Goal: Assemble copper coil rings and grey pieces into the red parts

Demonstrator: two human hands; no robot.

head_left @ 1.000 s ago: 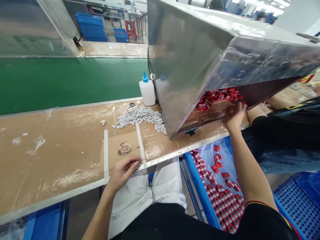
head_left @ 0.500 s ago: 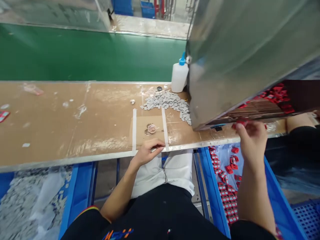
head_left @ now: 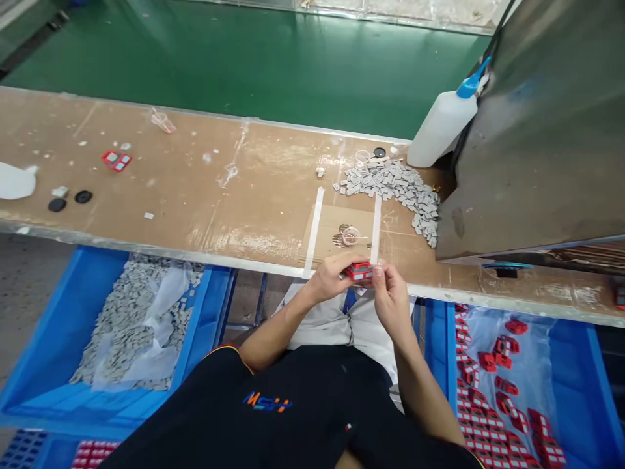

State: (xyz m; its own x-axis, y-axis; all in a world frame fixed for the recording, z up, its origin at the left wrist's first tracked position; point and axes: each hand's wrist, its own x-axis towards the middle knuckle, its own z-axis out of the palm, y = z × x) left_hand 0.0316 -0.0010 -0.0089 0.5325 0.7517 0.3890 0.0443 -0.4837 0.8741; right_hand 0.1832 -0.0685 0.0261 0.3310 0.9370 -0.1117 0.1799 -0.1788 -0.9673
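Note:
Close to the bench's front edge, my left hand and my right hand are both closed on small red plastic parts with pale grey faces. They look like a short stack; I cannot tell how many. Just beyond my hands lies a small clear cup with a thin stick, on a stained cardboard pad taped down along two sides. A heap of small grey plastic pieces spreads to the right behind the pad.
A white squeeze bottle with a blue nozzle leans by the large metal housing. Blue bins flank my lap: the left bin holds grey pieces, the right bin red parts. A green belt runs behind the bench.
My right hand has come from the opening under the metal housing to my left hand, with red parts now between both. The view has turned leftward and down.

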